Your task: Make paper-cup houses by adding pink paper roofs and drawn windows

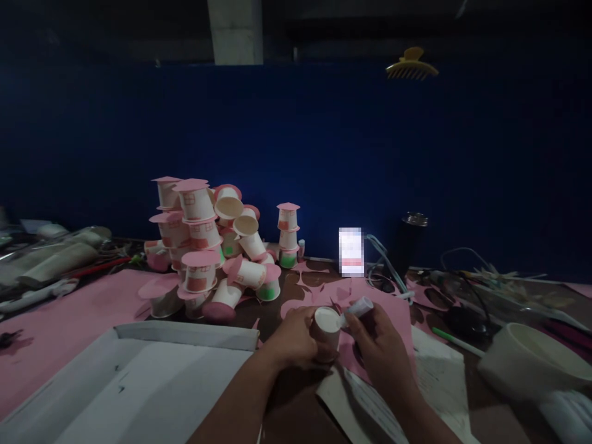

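Brown worktop (291, 401) with clustered pink-topped cups (198, 234) at left. At front centre, the left hand (293, 338) and right hand (383, 345) meet: left fingers wrap a paper cup (327, 336), seemingly steadying it; right fingers pinch a white tube (361, 306) beside its rim.

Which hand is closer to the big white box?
Left. The left hand, holding a paper cup, is just right of the white box; the right hand, holding a white tube, is farther right.
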A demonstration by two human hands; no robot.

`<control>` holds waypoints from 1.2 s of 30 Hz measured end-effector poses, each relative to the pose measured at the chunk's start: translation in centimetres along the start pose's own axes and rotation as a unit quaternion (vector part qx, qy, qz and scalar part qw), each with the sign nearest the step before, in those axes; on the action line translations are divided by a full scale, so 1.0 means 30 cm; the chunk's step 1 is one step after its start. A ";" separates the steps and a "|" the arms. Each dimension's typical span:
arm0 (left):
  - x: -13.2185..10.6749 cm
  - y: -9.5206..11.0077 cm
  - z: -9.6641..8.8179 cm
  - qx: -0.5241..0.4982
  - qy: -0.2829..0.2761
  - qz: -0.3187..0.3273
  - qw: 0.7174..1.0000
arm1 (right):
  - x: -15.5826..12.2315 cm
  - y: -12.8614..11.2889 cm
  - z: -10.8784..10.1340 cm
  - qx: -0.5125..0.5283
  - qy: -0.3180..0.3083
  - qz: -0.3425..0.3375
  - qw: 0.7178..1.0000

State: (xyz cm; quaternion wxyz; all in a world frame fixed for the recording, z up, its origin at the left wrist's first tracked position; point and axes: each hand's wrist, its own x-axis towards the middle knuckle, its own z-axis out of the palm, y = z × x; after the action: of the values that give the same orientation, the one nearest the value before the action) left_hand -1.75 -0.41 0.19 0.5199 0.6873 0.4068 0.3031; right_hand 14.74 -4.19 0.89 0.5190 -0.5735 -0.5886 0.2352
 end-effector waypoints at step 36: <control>-0.007 0.016 0.000 0.187 0.088 0.028 0.978 | 0.008 0.023 -0.001 -0.047 0.014 0.020 0.999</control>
State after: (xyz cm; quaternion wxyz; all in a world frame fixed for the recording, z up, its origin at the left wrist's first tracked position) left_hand -1.74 -0.65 0.65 0.3355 0.7541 0.4814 0.2950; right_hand 15.10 -3.82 0.36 0.4951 -0.6121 -0.5798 0.2097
